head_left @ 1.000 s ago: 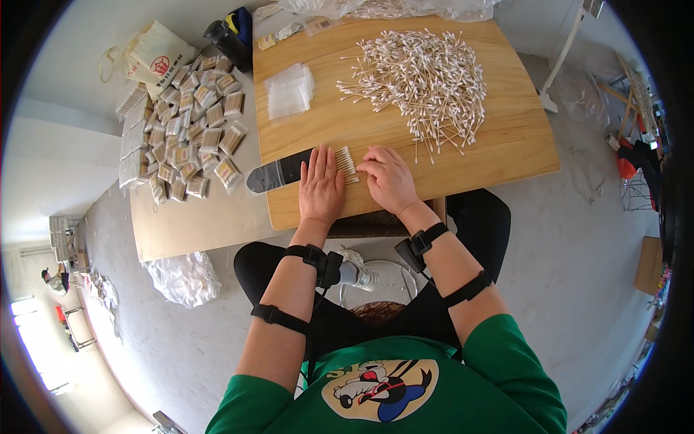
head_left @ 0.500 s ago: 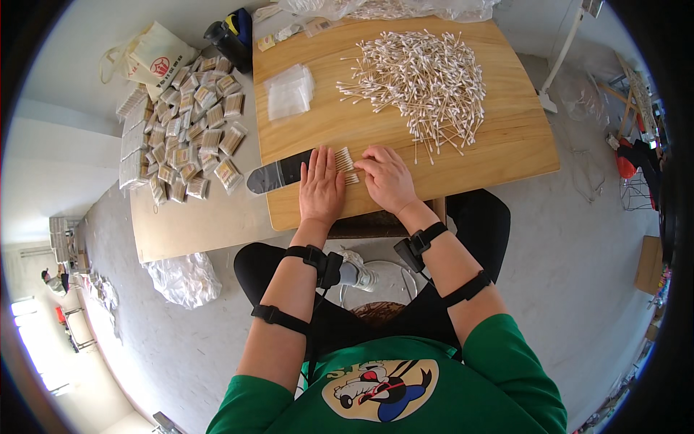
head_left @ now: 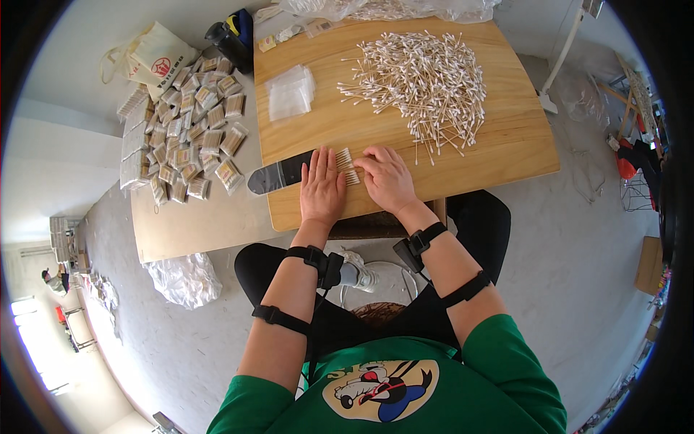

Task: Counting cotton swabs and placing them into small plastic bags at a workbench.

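row of thin white-tipped wooden cotton swabs [head_left: 349,167] sits near pale wooden tabletop's [head_left: 506,141] front edge, long axes left-right, flat straight-fingered left hand [head_left: 323,186] overlapping its left side, curled right hand [head_left: 389,179] just off right tips, pinch unclear.

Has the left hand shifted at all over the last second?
No. The left hand shows no visible shift in any direction against the near edge of the wooden board.
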`<state>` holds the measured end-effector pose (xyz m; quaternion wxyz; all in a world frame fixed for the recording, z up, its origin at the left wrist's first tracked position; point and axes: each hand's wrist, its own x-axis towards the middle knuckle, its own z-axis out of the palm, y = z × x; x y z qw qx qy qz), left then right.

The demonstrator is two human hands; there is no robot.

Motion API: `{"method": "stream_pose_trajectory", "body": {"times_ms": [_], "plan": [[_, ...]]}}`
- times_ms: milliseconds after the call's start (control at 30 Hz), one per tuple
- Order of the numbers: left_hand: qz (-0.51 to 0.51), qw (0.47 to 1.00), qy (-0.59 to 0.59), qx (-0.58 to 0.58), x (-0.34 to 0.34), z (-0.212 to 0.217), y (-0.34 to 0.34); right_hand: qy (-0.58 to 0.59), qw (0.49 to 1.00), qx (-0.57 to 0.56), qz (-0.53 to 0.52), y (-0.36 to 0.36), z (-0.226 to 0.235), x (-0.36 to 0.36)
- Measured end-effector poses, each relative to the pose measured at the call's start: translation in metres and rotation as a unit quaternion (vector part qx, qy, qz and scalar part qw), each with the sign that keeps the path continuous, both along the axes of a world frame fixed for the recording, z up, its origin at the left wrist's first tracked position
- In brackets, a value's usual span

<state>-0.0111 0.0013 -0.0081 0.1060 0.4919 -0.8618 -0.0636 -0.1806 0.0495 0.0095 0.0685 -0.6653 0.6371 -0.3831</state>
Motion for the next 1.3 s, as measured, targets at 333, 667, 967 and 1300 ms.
{"method": "stream_pose_trajectory", "body": {"times_ms": [333,667,967,1300], "plan": [[-0.005,1.0,-0.007,-0.001,-0.001,0.0,0.0,-0.016,0.999,0.019,-0.041,-0.012,0.0,0.003],[-0.001,1.0,-0.011,0.005,0.0,0.001,0.001,-0.006,0.999,0.018,-0.036,-0.011,0.001,0.004],[-0.004,1.0,-0.003,-0.003,-0.001,0.001,0.001,-0.029,0.998,0.015,-0.056,-0.019,-0.001,0.003],[0.003,1.0,0.003,-0.002,0.0,-0.001,0.0,-0.013,0.998,0.01,-0.053,-0.021,0.0,0.006]]}}
